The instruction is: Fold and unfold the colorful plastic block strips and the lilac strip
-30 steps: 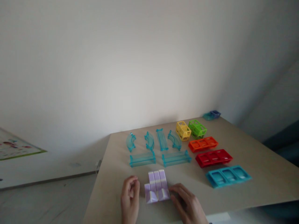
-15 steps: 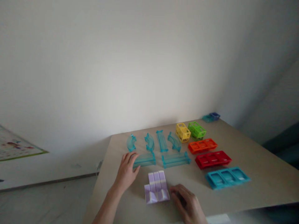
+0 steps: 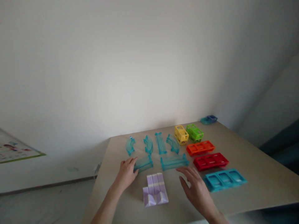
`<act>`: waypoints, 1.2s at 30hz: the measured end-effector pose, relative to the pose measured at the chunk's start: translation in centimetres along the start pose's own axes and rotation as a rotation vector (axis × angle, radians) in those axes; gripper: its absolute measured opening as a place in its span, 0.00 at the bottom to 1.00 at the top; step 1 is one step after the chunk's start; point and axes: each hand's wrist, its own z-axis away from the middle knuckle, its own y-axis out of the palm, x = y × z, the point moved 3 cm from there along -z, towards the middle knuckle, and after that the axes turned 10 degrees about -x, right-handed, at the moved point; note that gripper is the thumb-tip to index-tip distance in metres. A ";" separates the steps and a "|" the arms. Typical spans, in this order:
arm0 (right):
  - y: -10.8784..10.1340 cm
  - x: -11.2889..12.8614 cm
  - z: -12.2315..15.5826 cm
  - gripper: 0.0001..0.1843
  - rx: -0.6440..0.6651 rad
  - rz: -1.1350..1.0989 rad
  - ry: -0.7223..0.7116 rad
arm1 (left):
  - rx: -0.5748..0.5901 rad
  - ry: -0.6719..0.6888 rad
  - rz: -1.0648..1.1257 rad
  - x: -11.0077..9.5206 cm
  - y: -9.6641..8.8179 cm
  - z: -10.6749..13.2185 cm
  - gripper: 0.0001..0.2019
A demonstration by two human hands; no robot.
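Observation:
My left hand (image 3: pixel 127 172) rests on the left end of a clear teal straight track piece (image 3: pixel 143 163), fingers curled around that end. My right hand (image 3: pixel 196 188) hovers open with fingers spread, just below a second teal straight track piece (image 3: pixel 174 161). Between the hands stands a pale purple stepped block (image 3: pixel 154 189) on the beige table (image 3: pixel 257 174). Neither hand touches it.
Behind lie several curved and straight teal track pieces (image 3: pixel 149 144). To the right are a yellow cube frame (image 3: pixel 181 134), a green frame (image 3: pixel 195 133), and orange (image 3: pixel 200 147), red (image 3: pixel 211 161) and teal flat frames (image 3: pixel 224 179). Small blue pieces (image 3: pixel 209 119) sit at the far corner.
My left hand went forward from beside the purple block to the left teal track piece. My right hand left the block's side, rose and opened toward the right track piece.

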 end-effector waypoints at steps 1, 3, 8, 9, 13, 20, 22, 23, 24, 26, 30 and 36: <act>-0.1 -0.2 -0.8 0.16 0.010 0.068 -0.041 | -0.009 -0.012 0.021 0.1 -0.1 0.2 0.23; 0.2 -0.6 -2.1 0.23 0.061 0.218 -0.105 | -0.032 -0.032 0.072 0.2 -0.2 0.9 0.19; 1.9 -1.8 -3.9 0.36 0.244 0.474 -0.229 | -0.184 -0.153 0.192 1.2 -0.7 2.9 0.10; 2.0 -1.8 -4.1 0.36 0.266 0.485 -0.245 | -0.231 -0.201 0.207 1.7 -0.9 3.3 0.11; 1.5 -1.0 -5.3 0.32 0.289 0.460 -0.244 | -0.414 -0.430 0.259 4.3 -1.3 4.7 0.15; 2.2 0.9 -6.2 0.29 0.315 0.450 -0.228 | -0.547 -0.783 0.183 9.7 -1.4 2.8 0.14; 3.1 0.7 -6.3 0.30 0.345 0.477 -0.207 | -0.534 -0.850 0.140 10.7 -1.4 1.3 0.12; 3.4 0.5 -6.4 0.30 0.363 0.486 -0.194 | -0.522 -0.869 0.125 11.1 -1.3 0.5 0.12; 3.6 0.3 -6.5 0.30 0.381 0.492 -0.184 | -0.508 -0.877 0.117 11.3 -1.2 -0.2 0.13; 3.6 -0.2 -6.7 0.29 0.411 0.489 -0.176 | -0.479 -0.870 0.115 11.3 -0.9 -1.4 0.14; 1.8 -0.4 -7.6 0.23 0.434 0.434 -0.176 | -0.441 -0.816 0.118 10.7 0.0 -2.6 0.16; 0.7 4.4 -11.5 0.26 0.271 0.191 -0.032 | -0.461 -0.802 0.073 10.3 1.1 -2.4 0.24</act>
